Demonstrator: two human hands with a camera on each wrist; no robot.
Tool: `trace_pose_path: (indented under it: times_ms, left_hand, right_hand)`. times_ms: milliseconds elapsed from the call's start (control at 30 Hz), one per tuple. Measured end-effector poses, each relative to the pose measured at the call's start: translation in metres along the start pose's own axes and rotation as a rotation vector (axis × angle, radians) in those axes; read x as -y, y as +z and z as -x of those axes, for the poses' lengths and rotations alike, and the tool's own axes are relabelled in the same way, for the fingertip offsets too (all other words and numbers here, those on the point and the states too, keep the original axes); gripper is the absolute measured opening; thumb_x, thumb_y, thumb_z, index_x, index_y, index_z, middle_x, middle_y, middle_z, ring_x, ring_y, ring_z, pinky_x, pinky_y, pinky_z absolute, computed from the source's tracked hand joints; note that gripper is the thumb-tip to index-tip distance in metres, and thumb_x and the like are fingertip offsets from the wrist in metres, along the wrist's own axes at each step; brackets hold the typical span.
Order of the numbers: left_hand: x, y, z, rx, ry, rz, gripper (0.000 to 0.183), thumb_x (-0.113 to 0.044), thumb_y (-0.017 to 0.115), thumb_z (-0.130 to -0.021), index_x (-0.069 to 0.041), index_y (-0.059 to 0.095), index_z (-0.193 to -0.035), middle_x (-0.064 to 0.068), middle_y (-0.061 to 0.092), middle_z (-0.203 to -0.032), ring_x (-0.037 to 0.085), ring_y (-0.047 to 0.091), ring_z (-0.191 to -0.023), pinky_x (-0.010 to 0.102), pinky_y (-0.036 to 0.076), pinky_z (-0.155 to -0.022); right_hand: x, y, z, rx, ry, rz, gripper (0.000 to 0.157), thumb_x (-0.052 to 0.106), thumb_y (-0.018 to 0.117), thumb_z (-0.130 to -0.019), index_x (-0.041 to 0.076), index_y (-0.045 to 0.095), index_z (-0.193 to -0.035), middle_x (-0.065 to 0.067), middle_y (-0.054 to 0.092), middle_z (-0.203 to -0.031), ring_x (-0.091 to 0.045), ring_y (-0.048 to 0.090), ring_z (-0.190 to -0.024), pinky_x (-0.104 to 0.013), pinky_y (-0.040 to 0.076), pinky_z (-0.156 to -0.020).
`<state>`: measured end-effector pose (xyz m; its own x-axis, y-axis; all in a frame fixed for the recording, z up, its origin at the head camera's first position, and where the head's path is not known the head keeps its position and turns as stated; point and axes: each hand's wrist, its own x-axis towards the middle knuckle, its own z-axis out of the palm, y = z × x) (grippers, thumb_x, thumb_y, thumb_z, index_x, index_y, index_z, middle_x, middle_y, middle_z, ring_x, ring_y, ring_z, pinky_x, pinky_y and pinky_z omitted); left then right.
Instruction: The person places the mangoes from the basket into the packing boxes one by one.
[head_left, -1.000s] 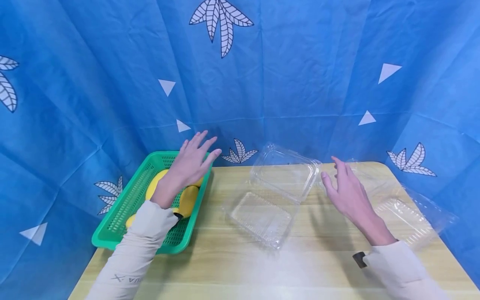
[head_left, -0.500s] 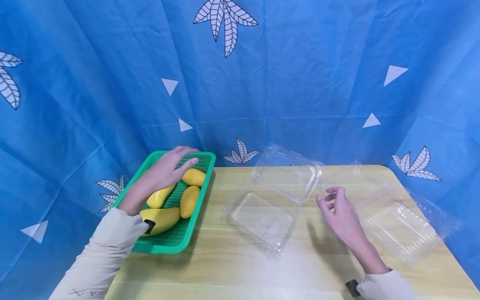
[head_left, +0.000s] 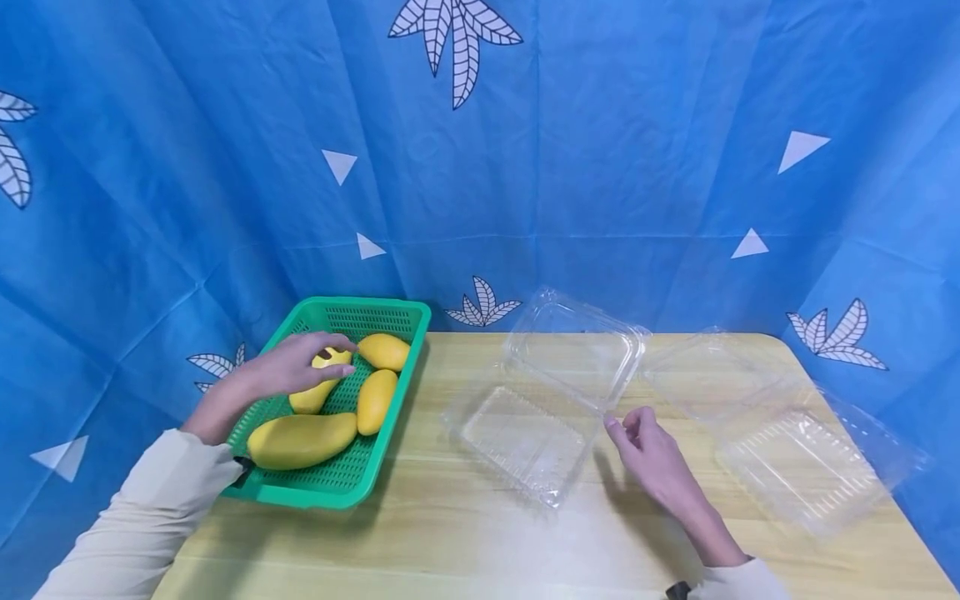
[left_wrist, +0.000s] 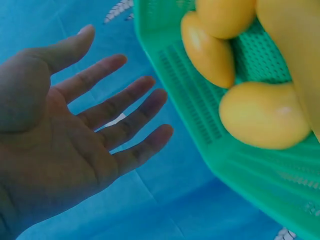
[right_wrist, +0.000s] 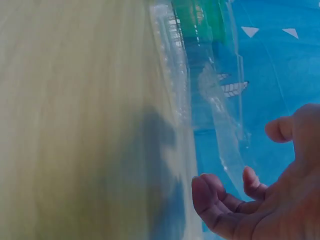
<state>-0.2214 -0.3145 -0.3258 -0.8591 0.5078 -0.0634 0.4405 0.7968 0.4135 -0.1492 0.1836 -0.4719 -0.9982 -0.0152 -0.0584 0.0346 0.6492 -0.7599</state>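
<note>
The left hand (head_left: 292, 367), fingers spread, has dropped over the 4 yellow mangoes (head_left: 302, 440) in the green basket (head_left: 309, 498), and the right hand (head_left: 654, 458), loosely bent and empty, has come down beside an open clear container (head_left: 553, 393), which suggests reaching, nothing gripped yet.

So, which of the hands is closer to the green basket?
The left. The left hand hovers above the green basket, while the right hand is off to its right, with an open clear container lying between that hand and the basket.
</note>
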Motion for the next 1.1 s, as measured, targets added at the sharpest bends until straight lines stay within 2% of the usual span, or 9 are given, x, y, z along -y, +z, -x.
trace_pose_path:
  times_ms: [200,333,467,767,1100]
  left_hand:
    - [0.012,0.001,0.008,0.116,-0.036,-0.04,0.052,-0.03,0.074,-0.096,0.005,0.062,-0.132,0.025,0.065,-0.126,0.045,0.063,-0.113,0.054,0.057,-0.087]
    - [0.018,0.005,0.017,0.19,-0.082,0.001,0.055,-0.03,0.076,-0.094,0.005,0.06,-0.133,0.028,0.065,-0.122,0.048,0.063,-0.112,0.054,0.057,-0.086]
    - [0.025,0.009,0.028,0.251,-0.139,0.033,0.056,-0.028,0.079,-0.091,0.004,0.059,-0.133,0.032,0.063,-0.123,0.052,0.062,-0.112,0.059,0.055,-0.088]
    - [0.036,0.022,0.041,0.332,-0.234,0.022,0.066,-0.022,0.087,-0.079,-0.002,0.059,-0.136,0.035,0.057,-0.129,0.058,0.051,-0.119,0.07,0.047,-0.092]
    - [0.043,0.033,0.04,0.351,-0.206,-0.032,0.074,-0.009,0.089,-0.073,0.001,0.056,-0.138,0.038,0.054,-0.132,0.06,0.048,-0.122,0.072,0.043,-0.097]
  right_hand:
    - [0.003,0.01,0.001,0.034,0.011,-0.017,0.048,0.05,0.045,-0.108,0.003,0.051,-0.108,-0.008,0.056,-0.088,-0.021,0.052,-0.077,-0.033,0.048,-0.069]
    - [0.005,0.018,0.001,0.035,0.018,-0.006,0.042,0.045,0.045,-0.108,0.004,0.053,-0.102,-0.006,0.055,-0.085,-0.02,0.052,-0.075,-0.033,0.047,-0.069]
    - [0.009,0.025,0.003,0.043,0.018,0.007,0.037,0.041,0.046,-0.108,0.006,0.053,-0.097,-0.005,0.054,-0.082,-0.019,0.052,-0.074,-0.033,0.047,-0.069]
    - [0.018,0.035,0.006,0.071,0.013,0.026,0.034,0.034,0.047,-0.108,0.006,0.053,-0.09,-0.006,0.053,-0.083,-0.02,0.051,-0.072,-0.033,0.046,-0.064]
    - [0.02,0.034,0.002,0.045,0.018,0.037,0.022,0.019,0.042,-0.105,0.007,0.052,-0.089,-0.007,0.051,-0.081,-0.021,0.049,-0.068,-0.033,0.045,-0.06]
